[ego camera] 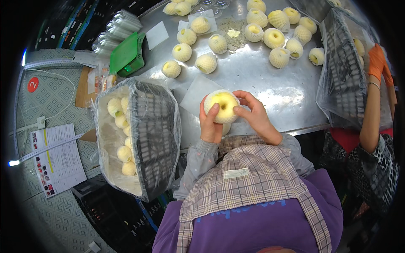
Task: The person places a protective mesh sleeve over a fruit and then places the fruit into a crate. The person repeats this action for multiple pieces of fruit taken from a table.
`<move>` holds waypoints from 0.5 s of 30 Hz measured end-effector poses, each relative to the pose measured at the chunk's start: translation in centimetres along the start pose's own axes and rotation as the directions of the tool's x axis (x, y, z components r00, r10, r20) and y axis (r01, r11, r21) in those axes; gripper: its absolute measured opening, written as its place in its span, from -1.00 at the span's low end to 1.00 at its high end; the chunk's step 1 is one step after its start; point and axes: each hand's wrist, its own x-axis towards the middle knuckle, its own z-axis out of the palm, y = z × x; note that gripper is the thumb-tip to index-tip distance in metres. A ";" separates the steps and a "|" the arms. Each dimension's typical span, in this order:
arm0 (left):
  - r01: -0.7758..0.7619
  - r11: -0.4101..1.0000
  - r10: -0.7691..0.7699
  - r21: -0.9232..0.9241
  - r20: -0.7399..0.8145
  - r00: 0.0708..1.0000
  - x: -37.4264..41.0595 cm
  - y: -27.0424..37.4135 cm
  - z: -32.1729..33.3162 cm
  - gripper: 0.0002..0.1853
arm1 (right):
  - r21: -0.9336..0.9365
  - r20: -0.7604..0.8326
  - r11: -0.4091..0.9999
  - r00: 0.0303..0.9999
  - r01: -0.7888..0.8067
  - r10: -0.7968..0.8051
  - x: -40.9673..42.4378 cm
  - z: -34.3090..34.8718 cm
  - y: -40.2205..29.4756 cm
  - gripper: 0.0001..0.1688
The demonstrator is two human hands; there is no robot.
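Observation:
Between my two hands is a yellow apple [225,107] in a white foam net, its hollow facing up. My left hand [211,124] cups it from the left, with the thumb on the bare skin. On the other side, my right hand [258,115] holds the net's edge with its fingers and thumb. A white square sheet [201,95] lies on the metal table [253,80], just beyond my left hand. Partly hidden below the held fruit, another netted fruit [226,129] rests near the table's front edge.
Several netted apples [274,38] lie across the table's far side. A plastic-lined crate [155,139] with netted fruit stands left, near a green scale [126,57] and stacked clear trays [118,30]. At right, a co-worker's orange-gloved hand [376,61] reaches into another lined crate [341,69].

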 end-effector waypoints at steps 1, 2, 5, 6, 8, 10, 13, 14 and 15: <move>0.014 1.000 -0.014 -0.021 0.012 1.000 0.1 0.0 -0.3 -0.35 | 0.058 0.019 0.998 0.999 -0.039 0.038 0.0 -0.2 -0.1 -0.46; 0.028 0.999 -0.027 -0.043 0.025 0.999 0.2 0.1 -0.4 -0.34 | 0.115 0.040 0.990 0.996 -0.079 0.074 0.1 -0.5 -0.4 -0.47; 0.021 0.993 -0.021 -0.120 -0.003 1.000 0.1 -0.1 -0.3 -0.37 | 0.173 0.061 0.980 0.994 -0.104 0.094 0.1 -0.7 -0.4 -0.48; 0.025 0.991 -0.026 -0.129 -0.006 1.000 0.0 -0.1 -0.3 -0.37 | 0.174 0.059 0.980 0.995 -0.095 0.086 0.0 -0.6 -0.4 -0.49; 0.030 0.988 -0.032 -0.152 -0.009 0.999 -0.3 0.0 -0.2 -0.38 | 0.163 0.005 0.984 0.997 -0.070 0.071 -0.3 -0.3 -0.5 -0.55; 0.026 0.987 -0.027 -0.157 -0.006 1.000 -0.3 -0.4 -0.3 -0.39 | 0.031 -0.063 0.999 0.997 -0.034 0.035 -0.4 -0.3 -0.3 -0.64; 0.010 0.984 -0.012 -0.180 -0.011 1.000 -0.1 -1.9 -1.4 -0.43 | -0.073 -0.167 0.997 0.986 -0.003 -0.009 -0.2 -1.3 1.5 -0.83; 0.015 0.985 -0.020 -0.174 -0.030 0.999 -0.1 -1.9 -1.3 -0.40 | -0.105 -0.155 0.994 0.988 -0.006 -0.011 -0.4 -1.6 1.1 -0.85; 0.006 0.989 -0.011 -0.147 -0.034 0.999 -0.4 -1.6 -1.2 -0.39 | -0.104 -0.135 0.995 0.991 0.003 -0.017 -0.4 -1.6 1.3 -0.85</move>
